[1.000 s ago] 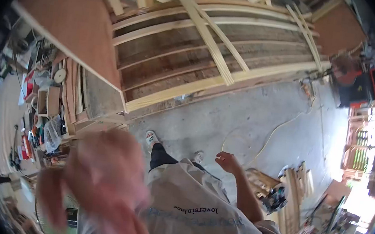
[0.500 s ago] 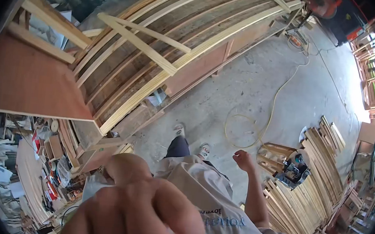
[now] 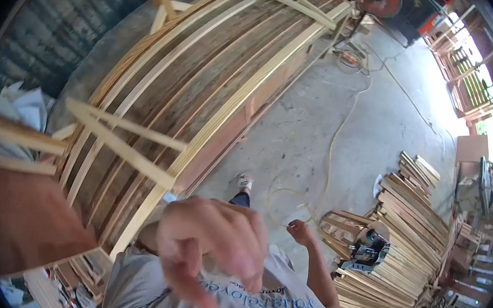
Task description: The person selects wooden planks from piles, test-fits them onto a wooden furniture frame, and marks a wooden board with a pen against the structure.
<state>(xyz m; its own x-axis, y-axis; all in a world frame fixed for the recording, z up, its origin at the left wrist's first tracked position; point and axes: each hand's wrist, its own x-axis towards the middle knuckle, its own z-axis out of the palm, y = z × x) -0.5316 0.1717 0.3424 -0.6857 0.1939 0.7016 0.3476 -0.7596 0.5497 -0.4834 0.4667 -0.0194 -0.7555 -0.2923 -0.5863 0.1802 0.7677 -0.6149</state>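
Observation:
My left hand [image 3: 214, 243] is raised close to the camera, in front of my grey shirt [image 3: 151, 281]. It is blurred, with the fingers bent and apart, and I see nothing held in it. Lower and to the right, my right hand [image 3: 302, 232] hangs at my side with its fingers curled in. Whatever is inside those fingers, if anything, is too small to make out. Beyond this hand, on the floor side, lies a stack of wooden strips [image 3: 411, 229]. A dark power tool with a round disc [image 3: 367, 252] rests over the strips.
A long curved timber frame [image 3: 205, 85] with crossing battens runs along my left. A reddish-brown board [image 3: 20, 221] stands at its near end. A yellow hose [image 3: 333, 144] snakes over the concrete floor [image 3: 297, 123]. A red and black machine [image 3: 414, 18] stands far ahead.
My left hand has drawn back from the camera, and its fingers have moved. The view has swung and shifted forward along the timber frame. My right hand stays low and curled.

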